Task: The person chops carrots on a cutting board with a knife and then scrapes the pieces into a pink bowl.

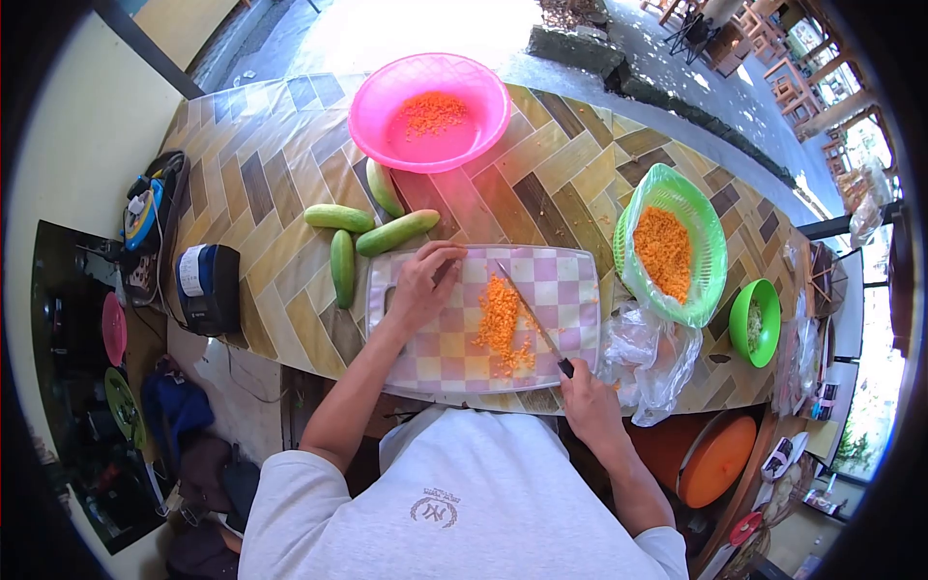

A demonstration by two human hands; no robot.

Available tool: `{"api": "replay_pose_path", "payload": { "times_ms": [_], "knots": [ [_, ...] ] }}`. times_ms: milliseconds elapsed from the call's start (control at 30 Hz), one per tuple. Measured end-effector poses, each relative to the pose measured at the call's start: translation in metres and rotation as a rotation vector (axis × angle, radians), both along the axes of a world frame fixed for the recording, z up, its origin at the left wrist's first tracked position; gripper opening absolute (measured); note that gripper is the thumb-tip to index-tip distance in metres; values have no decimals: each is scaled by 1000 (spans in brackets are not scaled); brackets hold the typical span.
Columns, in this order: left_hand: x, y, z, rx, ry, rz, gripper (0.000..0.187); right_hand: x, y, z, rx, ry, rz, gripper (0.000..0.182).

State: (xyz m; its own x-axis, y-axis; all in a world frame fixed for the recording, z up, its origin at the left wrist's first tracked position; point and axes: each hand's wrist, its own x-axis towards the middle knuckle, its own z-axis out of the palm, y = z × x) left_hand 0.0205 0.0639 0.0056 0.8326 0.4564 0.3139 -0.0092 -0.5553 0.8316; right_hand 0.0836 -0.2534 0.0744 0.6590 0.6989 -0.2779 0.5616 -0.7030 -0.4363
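Observation:
My right hand (591,398) is wrapped round the dark handle of a kitchen knife (530,311), whose blade points up and left across the chopping board (575,275). Along the blade's left side lies a heap of finely chopped orange carrot (499,319), with loose bits scattered below it. My left hand (425,285) is over the board's upper left part, fingers bent and apart, with nothing visible in it. Just beyond it, several green cucumbers (397,233) lie on the table.
A pink basin (362,126) with chopped orange bits stands at the far side. On the right are a green basket (713,242) lined with plastic and holding more, a crumpled plastic bag (657,358), and a green bowl (770,329). A black device (220,290) sits at left.

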Motion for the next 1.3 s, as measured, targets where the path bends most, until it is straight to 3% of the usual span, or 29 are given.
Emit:
{"api": "replay_pose_path", "payload": {
  "times_ms": [567, 767, 900, 1067, 1233, 1300],
  "knots": [
    [8, -12, 2, 86, -1, 197, 13, 39, 43, 37, -137, -149, 268, 24],
    [5, -10, 5, 47, 15, 173, 14, 45, 51, 48, -177, -129, 266, 27],
    [6, -8, 4, 27, 2, 163, 14, 40, 40, -3, -128, -130, 241, 28],
    [6, -8, 7, 11, -31, 146, 13, 35, 47, 38, -214, -71, 208, 29],
    [2, -5, 0, 38, -51, 106, 14, 28, 41, 0, -184, -15, 151, 30],
    [1, -5, 4, 22, -34, 104, 15, 28, 48, 9, -193, -19, 152, 30]
  ]
}}
